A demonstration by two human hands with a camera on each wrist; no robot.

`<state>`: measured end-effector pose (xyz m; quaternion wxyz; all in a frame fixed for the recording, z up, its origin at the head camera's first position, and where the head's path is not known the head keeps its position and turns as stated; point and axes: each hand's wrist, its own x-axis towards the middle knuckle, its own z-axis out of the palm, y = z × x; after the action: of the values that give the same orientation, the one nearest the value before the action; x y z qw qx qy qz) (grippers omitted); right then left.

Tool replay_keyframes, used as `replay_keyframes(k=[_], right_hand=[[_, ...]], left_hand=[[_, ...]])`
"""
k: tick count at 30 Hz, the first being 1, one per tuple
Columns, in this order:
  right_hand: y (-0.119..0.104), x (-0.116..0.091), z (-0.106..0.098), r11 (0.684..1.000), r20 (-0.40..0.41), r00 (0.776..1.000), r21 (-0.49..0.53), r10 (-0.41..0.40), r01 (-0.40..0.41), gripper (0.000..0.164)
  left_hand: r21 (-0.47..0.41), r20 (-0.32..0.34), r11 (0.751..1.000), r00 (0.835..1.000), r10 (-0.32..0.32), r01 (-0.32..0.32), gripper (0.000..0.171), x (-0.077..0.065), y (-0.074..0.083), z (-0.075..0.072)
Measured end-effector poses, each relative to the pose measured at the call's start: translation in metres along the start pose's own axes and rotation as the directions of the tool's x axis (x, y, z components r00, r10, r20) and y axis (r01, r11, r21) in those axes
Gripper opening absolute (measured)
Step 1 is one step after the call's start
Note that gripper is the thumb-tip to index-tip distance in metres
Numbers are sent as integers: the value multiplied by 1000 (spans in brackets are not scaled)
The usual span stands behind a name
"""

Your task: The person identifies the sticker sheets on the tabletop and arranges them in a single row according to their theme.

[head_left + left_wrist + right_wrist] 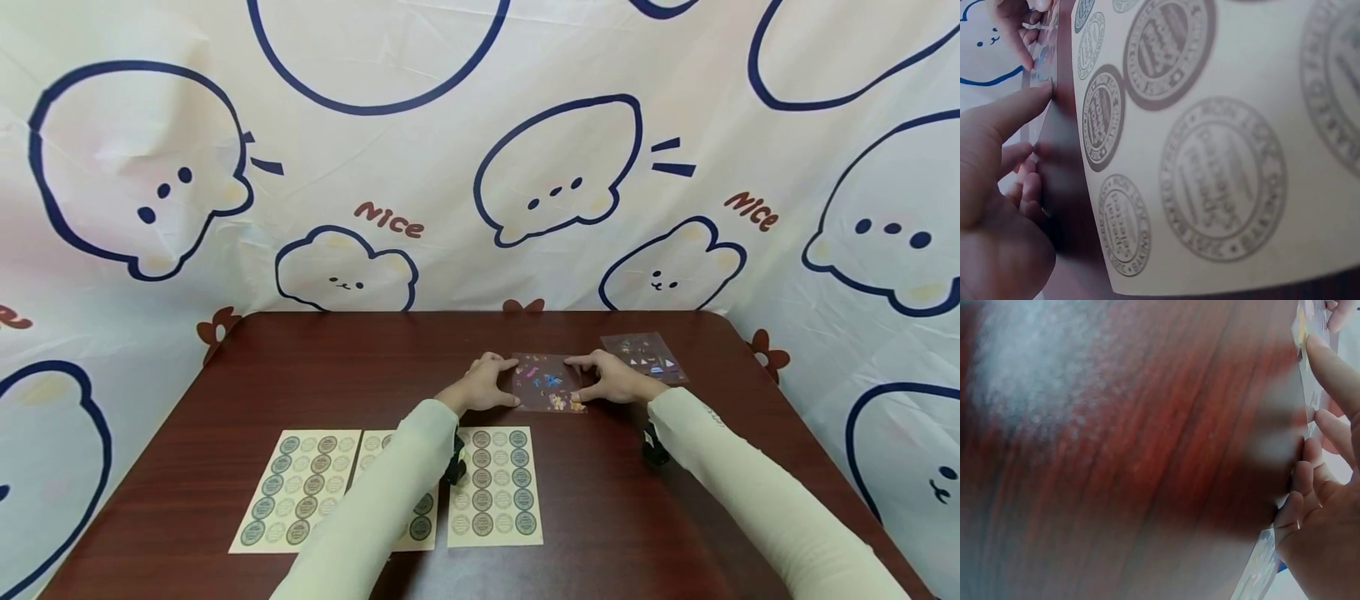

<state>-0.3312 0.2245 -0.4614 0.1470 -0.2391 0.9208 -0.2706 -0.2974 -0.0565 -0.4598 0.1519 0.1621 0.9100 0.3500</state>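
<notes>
A clear sticker sheet (542, 385) with small colourful pictures lies flat on the dark wooden table, between both hands. My left hand (483, 385) touches its left edge, thumb and forefinger spread apart at the near and far corners. On the opposite edge rests my right hand (611, 379), its thumb on the near right corner and its forefinger by the far one. In the left wrist view the left thumb (1019, 109) stretches straight to the sheet's edge. In the right wrist view the right thumb (1332, 369) lies on the sheet, the other fingers loosely bent beside it.
Another clear sticker sheet (647, 357) lies behind the right hand. Cream sheets of round labels lie nearer: one at left (300, 492), one at right (495, 500), and a middle one (422, 525) partly under the left sleeve. A patterned cloth (450, 167) hangs behind the table (600, 517).
</notes>
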Motion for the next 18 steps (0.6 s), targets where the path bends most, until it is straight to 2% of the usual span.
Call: replay_keyframes(k=[6, 18], right_hand=[[1, -2, 1, 1000, -11, 1000, 10, 27, -27, 68], [1, -3, 2, 997, -20, 999, 64, 40, -38, 66]], left_hand=[[-22, -15, 1000, 1000, -4, 3, 79, 0, 0, 2], [41, -43, 999, 999, -1, 2, 73, 2, -1, 7]])
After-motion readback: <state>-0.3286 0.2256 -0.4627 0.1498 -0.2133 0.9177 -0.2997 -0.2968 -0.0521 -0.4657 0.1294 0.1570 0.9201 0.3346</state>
